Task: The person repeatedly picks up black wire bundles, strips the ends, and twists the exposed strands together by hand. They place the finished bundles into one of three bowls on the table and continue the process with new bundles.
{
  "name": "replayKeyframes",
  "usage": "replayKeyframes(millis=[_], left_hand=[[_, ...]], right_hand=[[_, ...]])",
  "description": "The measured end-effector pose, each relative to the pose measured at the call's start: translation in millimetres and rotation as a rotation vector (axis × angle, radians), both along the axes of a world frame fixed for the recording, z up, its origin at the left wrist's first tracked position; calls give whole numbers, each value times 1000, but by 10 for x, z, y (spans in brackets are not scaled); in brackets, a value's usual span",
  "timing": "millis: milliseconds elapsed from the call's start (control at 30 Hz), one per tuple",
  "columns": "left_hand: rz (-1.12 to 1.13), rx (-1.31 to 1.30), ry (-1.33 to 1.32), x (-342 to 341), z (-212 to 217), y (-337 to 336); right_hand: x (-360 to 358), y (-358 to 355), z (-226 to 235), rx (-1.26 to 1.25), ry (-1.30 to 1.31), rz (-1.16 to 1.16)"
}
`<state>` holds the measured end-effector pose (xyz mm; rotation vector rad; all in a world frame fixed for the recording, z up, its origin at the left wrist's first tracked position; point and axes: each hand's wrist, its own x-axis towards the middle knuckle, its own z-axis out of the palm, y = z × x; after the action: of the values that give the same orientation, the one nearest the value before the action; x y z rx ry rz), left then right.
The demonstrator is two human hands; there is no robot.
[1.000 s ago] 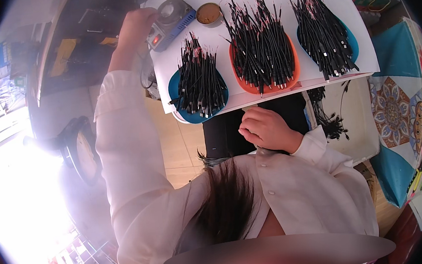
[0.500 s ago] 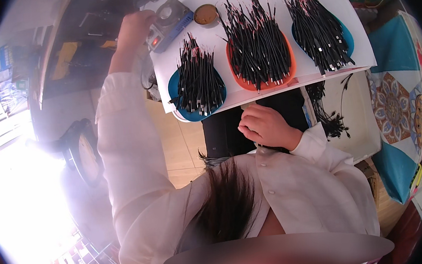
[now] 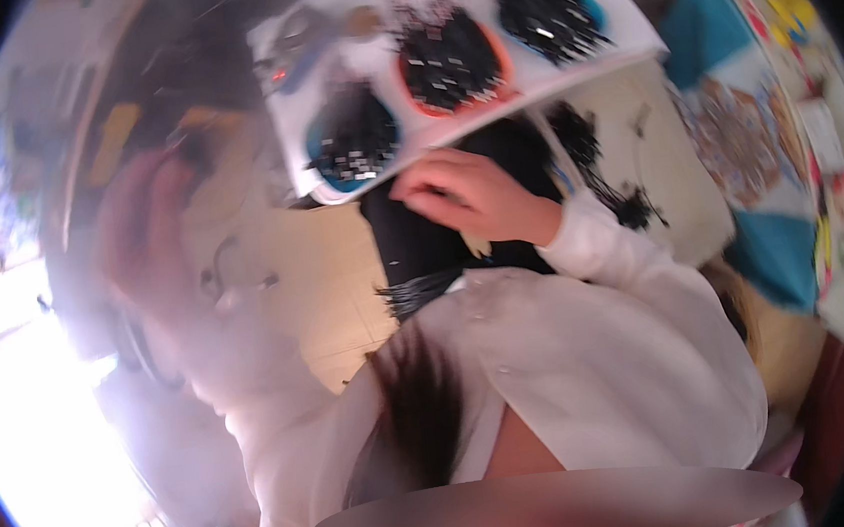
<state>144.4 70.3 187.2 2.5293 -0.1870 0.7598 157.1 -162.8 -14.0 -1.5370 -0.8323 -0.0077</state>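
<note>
My left hand (image 3: 157,191) is smeared by motion at the left, away from the white table (image 3: 591,70). Its fingers are too blurred to read, and a dark patch shows by the fingertips. Over my lap, just below the table's front edge, my right hand (image 3: 466,197) is loosely curled with nothing seen in it. On the tabletop, short black cables (image 3: 355,134) with metal plug ends fill a blue plate at the left. More black cables (image 3: 449,60) lie on an orange plate in the middle, and others (image 3: 546,17) on a blue plate at the right.
A box-shaped device (image 3: 299,45) with a red light and a round tin (image 3: 362,22) stand at the table's back left. Loose black cables (image 3: 628,207) lie in a pale bin (image 3: 692,195) below the table's right side. A patterned cloth (image 3: 742,135) hangs at the right.
My left hand has left the device with the red light and swung back, down and left. My view has shifted, and the picture is blurred. My right hand stays curled over the lap.
</note>
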Motion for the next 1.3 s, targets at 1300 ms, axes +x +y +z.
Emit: replayKeyframes(millis=[1300], left_hand=[[18,9,129,703,-2040,-302]], right_hand=[[504,-1618,-1739,-865,423,-492]])
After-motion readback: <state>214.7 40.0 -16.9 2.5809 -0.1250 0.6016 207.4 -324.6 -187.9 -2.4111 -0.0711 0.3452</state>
